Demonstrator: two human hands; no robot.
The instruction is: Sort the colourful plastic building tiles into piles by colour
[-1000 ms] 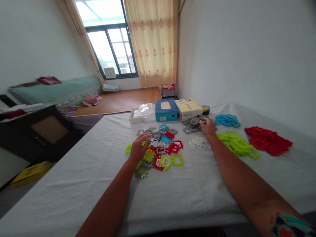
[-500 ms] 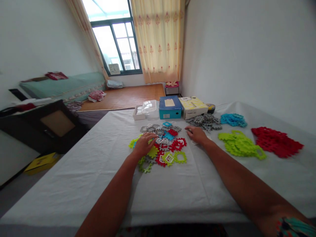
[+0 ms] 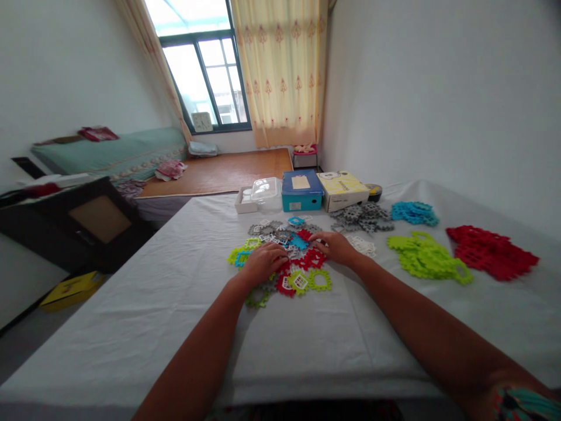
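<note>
A mixed heap of flat plastic building pieces with toothed edges lies between my hands, with lime pieces [image 3: 319, 280], red pieces [image 3: 314, 258], grey pieces [image 3: 272, 227] and a blue piece [image 3: 299, 241]. Small white lattice pieces [image 3: 300, 281] are scattered over it. My left hand [image 3: 264, 263] rests over the heap's left middle, fingers bent together; what lies under them is hidden. From the right, my right hand [image 3: 336, 248] reaches to the heap, thumb and forefinger slightly apart beside red pieces. Just right of that wrist is a small white pile [image 3: 363, 246].
Sorted piles lie on the right: grey [image 3: 363, 217], blue [image 3: 414, 213], lime [image 3: 423, 255] and red [image 3: 491, 252]. Along the back of the cloth-covered table [image 3: 175, 327] stand a clear container [image 3: 267, 193], a blue box [image 3: 302, 191] and a yellow-white box [image 3: 343, 190].
My right hand has moved left from beside the white pile to the heap, uncovering that pile. My left hand has shifted slightly right and nearer me over the heap.
</note>
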